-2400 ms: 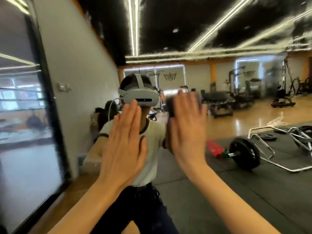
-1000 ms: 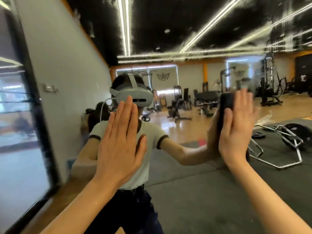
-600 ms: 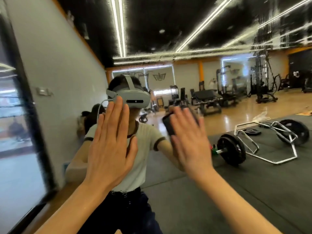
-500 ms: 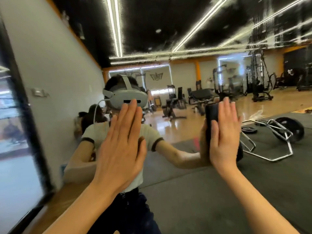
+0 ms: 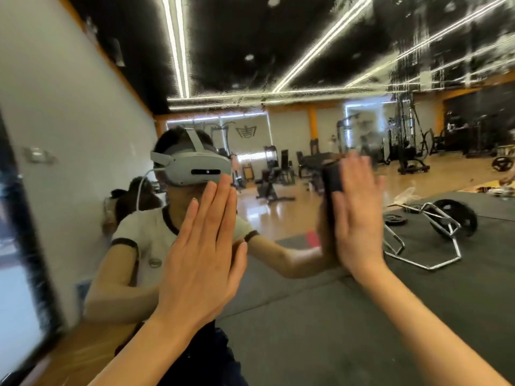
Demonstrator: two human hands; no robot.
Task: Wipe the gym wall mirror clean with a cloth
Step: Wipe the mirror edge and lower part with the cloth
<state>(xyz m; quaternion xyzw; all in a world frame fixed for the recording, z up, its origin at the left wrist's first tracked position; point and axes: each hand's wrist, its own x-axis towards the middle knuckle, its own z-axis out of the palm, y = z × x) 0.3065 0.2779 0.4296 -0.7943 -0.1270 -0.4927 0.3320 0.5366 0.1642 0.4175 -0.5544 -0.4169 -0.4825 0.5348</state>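
The wall mirror (image 5: 306,65) fills nearly the whole view and shows streaky smears across its upper part. My left hand (image 5: 203,246) lies flat against the glass with straight fingers, left of centre. My right hand (image 5: 359,215) is also flat with straight fingers and presses a dark cloth (image 5: 331,176) against the mirror at about head height; only the cloth's edge shows past my fingers. My own reflection, with a white headset and a white shirt, stands behind my hands.
The mirror's black frame edge (image 5: 33,260) runs down the left side, with a bright window beside it. The mirror reflects a barbell with plates (image 5: 451,218) on black floor mats, weight machines (image 5: 409,151) and a wooden floor.
My right hand with the cloth has swept back and forth across the glass and now sits right of centre. My left hand has stayed flat on the mirror. The view has shifted slightly.
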